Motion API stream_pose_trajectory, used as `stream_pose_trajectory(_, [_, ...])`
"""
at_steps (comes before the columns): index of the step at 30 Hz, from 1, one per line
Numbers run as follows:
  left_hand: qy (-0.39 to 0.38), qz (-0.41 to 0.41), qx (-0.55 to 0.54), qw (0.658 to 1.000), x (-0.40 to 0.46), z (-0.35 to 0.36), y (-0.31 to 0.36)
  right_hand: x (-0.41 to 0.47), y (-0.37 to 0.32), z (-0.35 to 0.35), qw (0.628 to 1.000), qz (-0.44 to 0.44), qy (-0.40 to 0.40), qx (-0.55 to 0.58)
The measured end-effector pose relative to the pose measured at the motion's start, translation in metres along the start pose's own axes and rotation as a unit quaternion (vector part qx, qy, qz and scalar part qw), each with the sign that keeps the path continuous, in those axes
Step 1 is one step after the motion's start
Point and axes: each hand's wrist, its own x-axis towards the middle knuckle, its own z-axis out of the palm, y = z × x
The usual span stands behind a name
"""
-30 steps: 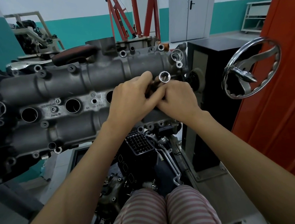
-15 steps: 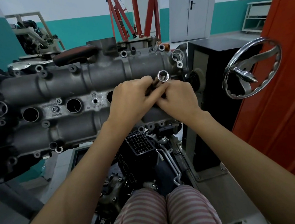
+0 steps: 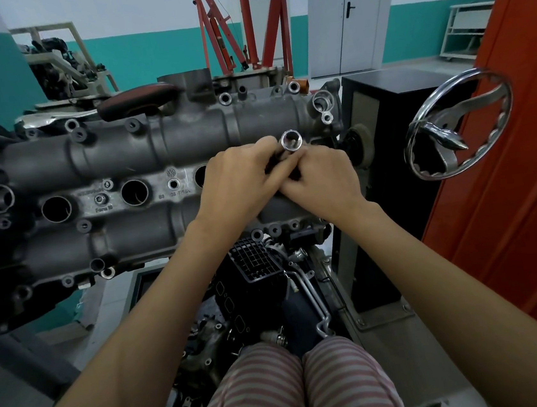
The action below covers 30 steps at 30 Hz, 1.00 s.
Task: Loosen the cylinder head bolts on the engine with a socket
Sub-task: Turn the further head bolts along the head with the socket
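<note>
Gripping the socket [image 3: 291, 140] between both hands, the person is working in front of the engine [image 3: 131, 185], near its right end. The left hand [image 3: 236, 182] is curling its fingers round a dark tool shaft just below the socket, and the right hand [image 3: 321, 182] is closing on the same shaft from the other side, the two hands touching each other. The socket is standing clear above the fingers with its open end facing up toward the camera; it is sitting over the engine's top cover, apart from any bolt. What the lower end of the shaft is meeting is hidden behind the hands. Beside the engine's right end, a black cabinet [image 3: 394, 115] is standing, and a chrome handwheel [image 3: 459, 128] is showing further right of it, in front of an orange panel [image 3: 521, 141]. Behind the engine, a red hoist [image 3: 246, 21] is rising against the wall. Below the engine, the person's striped trousers [image 3: 302, 390] are showing.
</note>
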Motion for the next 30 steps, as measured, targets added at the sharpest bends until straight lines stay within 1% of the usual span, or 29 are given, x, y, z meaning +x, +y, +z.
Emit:
stream_pose_trajectory(5, [-0.016, 0.001, -0.004, 1.000, -0.0001, -0.0007, 0.0004, -0.0014, -0.0015, -0.0024, 0.999, -0.035, 0.037, 0.007])
stream_pose_trajectory(10, [-0.008, 0.016, -0.011, 1.000, -0.0011, -0.0041, 0.0051, -0.0019, 0.0003, -0.0015, 1.000, -0.022, -0.004, 0.018])
stream_pose_trajectory(12, [-0.006, 0.017, -0.013, 1.000, -0.0017, -0.0039, 0.0059, -0.0014, 0.0005, 0.0003, 1.000, -0.015, -0.013, 0.008])
stream_pose_trajectory(15, [-0.004, 0.026, 0.011, 1.000, -0.0014, -0.0015, 0.0041, 0.0001, 0.0017, 0.0019, 1.000, -0.002, -0.023, -0.015])
stream_pose_trajectory(17, [-0.002, 0.024, 0.016, 1.000, -0.0012, 0.0002, 0.0019, 0.0009, 0.0021, 0.0015, 1.000, 0.003, -0.020, -0.021])
stream_pose_trajectory(21, [0.004, 0.004, -0.005, 1.000, -0.0009, 0.0009, -0.0011, -0.0008, -0.0003, -0.0006, 1.000, -0.008, 0.012, -0.003])
stream_pose_trajectory(26, [-0.006, 0.001, -0.005, 1.000, -0.0006, -0.0022, 0.0024, -0.0016, 0.0016, 0.0009, 1.000, -0.012, 0.008, -0.002])
stream_pose_trajectory(30, [-0.005, 0.014, 0.000, 1.000, -0.0012, -0.0049, 0.0062, -0.0028, 0.0025, 0.0021, 1.000, -0.011, 0.011, 0.004])
